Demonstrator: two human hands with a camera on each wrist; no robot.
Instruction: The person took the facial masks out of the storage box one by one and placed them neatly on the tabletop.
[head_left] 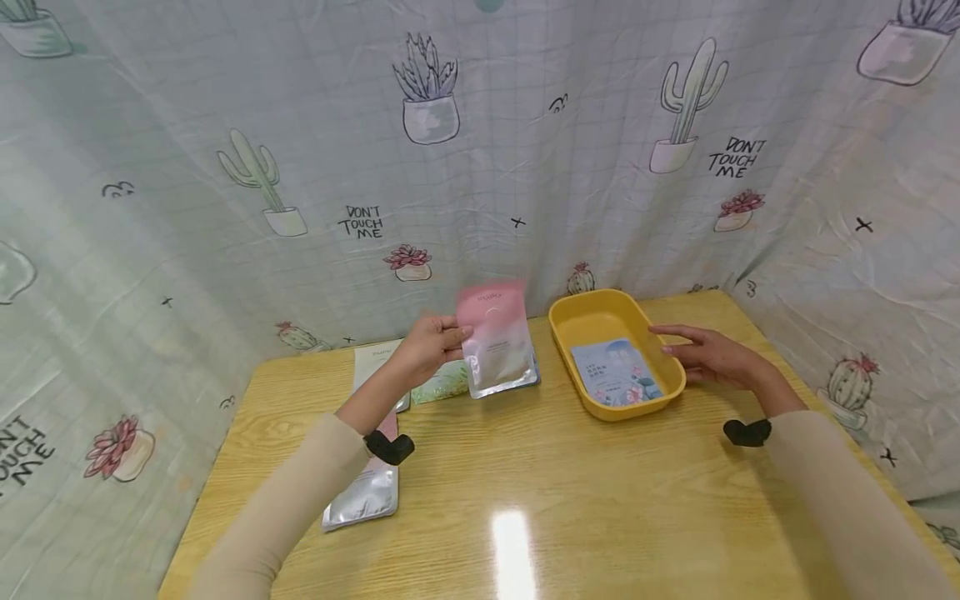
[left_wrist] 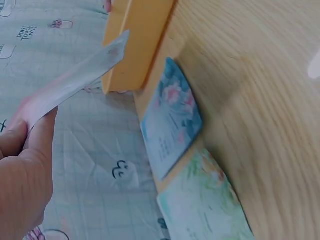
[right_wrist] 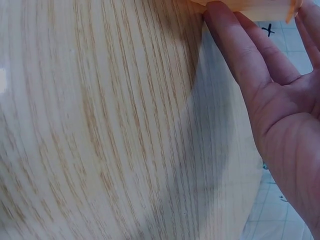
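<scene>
While over wooden table (head_left: 615, 500), before cactus-print curtain (head_left: 510, 167), hands (head_left: 427, 348) (head_left: 716, 358): left round pink packet (head_left: 498, 337), right unclenched against tray (head_left: 600, 315).

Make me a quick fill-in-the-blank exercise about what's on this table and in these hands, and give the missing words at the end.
1. The left hand holds a foil sachet coloured silver and ____.
2. The hand at the yellow bin is the person's ____ one.
3. A light-blue floral packet lies ____ the yellow bin.
4. The curtain behind the wooden table carries the printed words "DON'T ____ ME".

Missing words: pink; right; inside; TOUCH.
</scene>
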